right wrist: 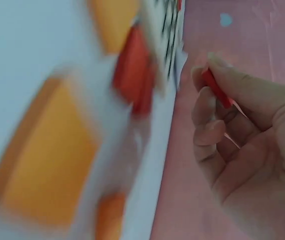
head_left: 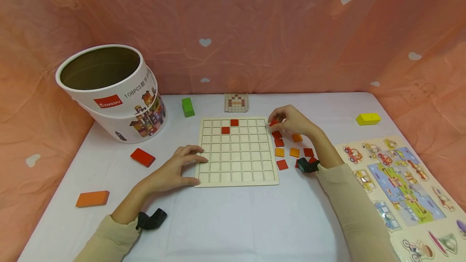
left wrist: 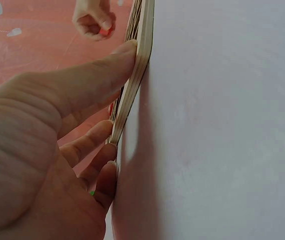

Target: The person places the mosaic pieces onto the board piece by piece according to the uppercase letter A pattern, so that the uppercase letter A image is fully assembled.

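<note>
A pale wooden grid board (head_left: 236,153) lies flat on the table, with one red square tile (head_left: 234,123) in its top row and another red tile (head_left: 225,130) in the row below. Along the board's left edge rests my left hand (head_left: 182,167), thumb at the near corner and fingertips over the rim; the left wrist view shows the thumb (left wrist: 102,75) touching the wooden edge. By the board's far right corner, my right hand (head_left: 291,119) pinches a red tile (right wrist: 216,88) between thumb and fingers. Red tiles and orange tiles (head_left: 294,152) lie loose beneath the right wrist.
A small pattern card (head_left: 236,103) lies behind the board. A large white bucket (head_left: 109,92) stands at the left. Green (head_left: 188,107), red (head_left: 142,157), orange (head_left: 92,199) and yellow blocks (head_left: 368,119) lie around. A vehicle picture puzzle (head_left: 405,189) covers the right side.
</note>
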The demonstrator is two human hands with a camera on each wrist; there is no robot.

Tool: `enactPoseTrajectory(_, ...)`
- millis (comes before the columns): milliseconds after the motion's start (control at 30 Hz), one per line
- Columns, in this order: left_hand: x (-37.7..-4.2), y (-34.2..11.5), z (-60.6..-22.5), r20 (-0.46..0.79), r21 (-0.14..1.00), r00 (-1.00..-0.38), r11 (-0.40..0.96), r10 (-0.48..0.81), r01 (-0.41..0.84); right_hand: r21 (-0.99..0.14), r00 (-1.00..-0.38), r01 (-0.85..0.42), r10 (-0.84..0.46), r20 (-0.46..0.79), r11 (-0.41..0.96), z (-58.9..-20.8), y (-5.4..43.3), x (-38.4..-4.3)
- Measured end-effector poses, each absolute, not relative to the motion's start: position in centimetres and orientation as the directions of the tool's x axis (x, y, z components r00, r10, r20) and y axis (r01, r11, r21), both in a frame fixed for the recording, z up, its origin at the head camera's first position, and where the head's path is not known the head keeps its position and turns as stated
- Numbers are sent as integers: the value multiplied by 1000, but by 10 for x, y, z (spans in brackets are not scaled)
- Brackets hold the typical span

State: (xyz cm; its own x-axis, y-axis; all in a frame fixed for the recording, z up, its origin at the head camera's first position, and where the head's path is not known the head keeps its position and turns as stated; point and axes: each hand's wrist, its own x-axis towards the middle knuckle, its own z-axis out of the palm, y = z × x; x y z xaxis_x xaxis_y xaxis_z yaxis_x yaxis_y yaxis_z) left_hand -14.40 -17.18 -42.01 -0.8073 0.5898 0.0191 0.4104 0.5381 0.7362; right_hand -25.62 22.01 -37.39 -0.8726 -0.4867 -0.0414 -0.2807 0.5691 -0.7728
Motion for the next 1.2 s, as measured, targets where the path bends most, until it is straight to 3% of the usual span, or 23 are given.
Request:
enactPoseTrajectory(400, -144, -173, -421, 9, 738, -812, 545, 583, 399, -842, -767, -305, -639, -59, 444, -376, 152, -277)
enactPoseTrajectory(600, -144, -172, -421, 8, 734, -812, 548, 583, 401, -836, -770, -306, -635, -64, 455, -381, 144, -276)
enactPoseTrajectory(1000, -143, -172, -419, 9, 739, -812, 543, 583, 398, -721, -816, -338, -570, -96, 605, -375, 145, -271)
enactPoseTrajectory(1200, -143, -171, -418, 7, 743, -815, 543, 579, 392, -739, -830, -315, -550, -90, 596, -376, 144, -270)
